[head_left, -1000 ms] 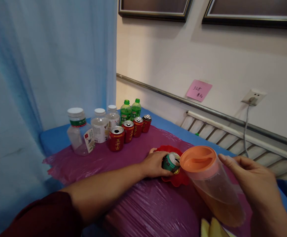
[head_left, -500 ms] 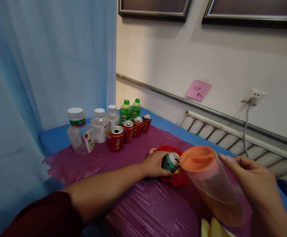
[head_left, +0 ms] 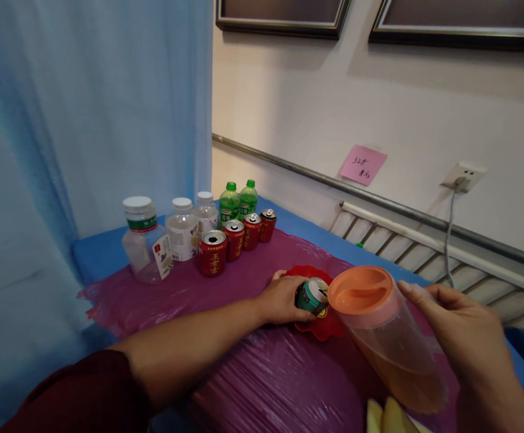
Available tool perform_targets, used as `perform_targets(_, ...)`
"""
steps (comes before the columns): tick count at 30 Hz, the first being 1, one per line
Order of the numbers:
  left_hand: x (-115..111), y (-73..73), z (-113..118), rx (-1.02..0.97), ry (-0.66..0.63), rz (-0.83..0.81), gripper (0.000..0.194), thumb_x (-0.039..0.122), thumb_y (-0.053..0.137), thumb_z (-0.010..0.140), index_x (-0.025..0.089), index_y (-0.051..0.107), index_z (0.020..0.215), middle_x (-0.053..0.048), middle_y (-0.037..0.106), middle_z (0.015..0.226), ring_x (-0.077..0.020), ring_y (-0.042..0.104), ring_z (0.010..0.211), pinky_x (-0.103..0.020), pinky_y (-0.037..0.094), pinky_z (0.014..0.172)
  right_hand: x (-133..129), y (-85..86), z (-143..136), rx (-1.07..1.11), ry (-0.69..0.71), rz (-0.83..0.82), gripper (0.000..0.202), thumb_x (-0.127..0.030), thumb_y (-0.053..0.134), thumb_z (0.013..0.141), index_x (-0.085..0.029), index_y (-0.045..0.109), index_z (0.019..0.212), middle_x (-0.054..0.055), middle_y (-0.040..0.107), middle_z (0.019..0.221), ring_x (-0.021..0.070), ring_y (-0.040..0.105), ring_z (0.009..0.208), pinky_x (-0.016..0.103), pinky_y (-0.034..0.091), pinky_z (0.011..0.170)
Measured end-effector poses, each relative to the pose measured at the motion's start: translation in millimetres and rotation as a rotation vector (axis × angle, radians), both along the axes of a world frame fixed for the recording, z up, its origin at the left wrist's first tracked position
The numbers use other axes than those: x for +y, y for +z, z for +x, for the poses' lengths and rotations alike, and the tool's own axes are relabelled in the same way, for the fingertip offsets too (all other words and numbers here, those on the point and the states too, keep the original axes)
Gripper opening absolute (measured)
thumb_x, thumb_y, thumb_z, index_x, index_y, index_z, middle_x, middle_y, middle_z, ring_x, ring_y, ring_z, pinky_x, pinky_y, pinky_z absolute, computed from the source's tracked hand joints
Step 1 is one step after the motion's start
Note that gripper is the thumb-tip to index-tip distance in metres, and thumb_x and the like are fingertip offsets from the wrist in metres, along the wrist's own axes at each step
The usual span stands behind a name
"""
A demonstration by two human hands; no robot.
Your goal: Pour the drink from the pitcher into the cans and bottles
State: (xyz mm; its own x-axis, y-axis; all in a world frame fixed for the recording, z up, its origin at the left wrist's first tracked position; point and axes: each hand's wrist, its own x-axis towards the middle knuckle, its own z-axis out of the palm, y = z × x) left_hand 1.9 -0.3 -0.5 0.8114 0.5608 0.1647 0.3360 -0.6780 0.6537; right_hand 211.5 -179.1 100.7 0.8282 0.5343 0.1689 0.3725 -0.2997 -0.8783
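Observation:
My left hand is wrapped round a green drink can, which tilts a little to the right over a red scalloped plate. In my right hand is a clear plastic pitcher with an orange lid, gripped at its handle side. The pitcher leans left, its lid rim right beside the can's top. Brownish liquid lies in its lower part. Whether liquid passes into the can cannot be made out. The fingers round the handle are partly hidden.
Red cans stand in a row at the back left. Behind them are green bottles and clear white-capped jars. Yellowish pieces lie at the bottom edge. Purple plastic sheeting covers the blue surface; a radiator lines the wall.

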Motion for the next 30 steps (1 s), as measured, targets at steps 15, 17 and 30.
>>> perform_targets(15,-0.5,0.3,-0.7,-0.019,-0.003,0.007,0.065,0.06,0.08,0.068,0.028,0.064,0.123,-0.002,0.074,0.121,-0.0304,0.065,0.115,-0.049,0.023,0.118,0.1,0.4,-2.5,0.01,-0.009,-0.017,0.051,-0.067,0.082,0.055,-0.02,0.066,0.065,-0.003,0.057,0.057,0.0135,0.051,0.055,0.021,0.037,0.042)
perform_targets(17,-0.8,0.4,-0.7,-0.027,-0.009,0.007,0.064,0.059,0.08,0.069,0.029,0.064,0.124,-0.002,0.074,0.122,-0.0305,0.065,0.116,-0.049,0.023,0.118,0.0,-0.4,-0.7,-0.009,-0.013,-0.025,0.05,-0.067,0.082,0.056,-0.02,0.067,0.065,-0.003,0.058,0.057,0.0137,0.051,0.055,0.022,0.036,0.042)
perform_targets(30,0.7,-2.4,0.1,-0.01,-0.001,0.011,0.063,0.058,0.082,0.067,0.026,0.066,0.119,-0.003,0.075,0.116,-0.0287,0.066,0.11,-0.049,0.026,0.116,-1.1,-2.8,0.9,-0.024,-0.014,-0.029,0.051,-0.067,0.082,0.058,-0.019,0.067,0.065,-0.004,0.056,0.056,0.0129,0.048,0.053,0.022,0.034,0.041)
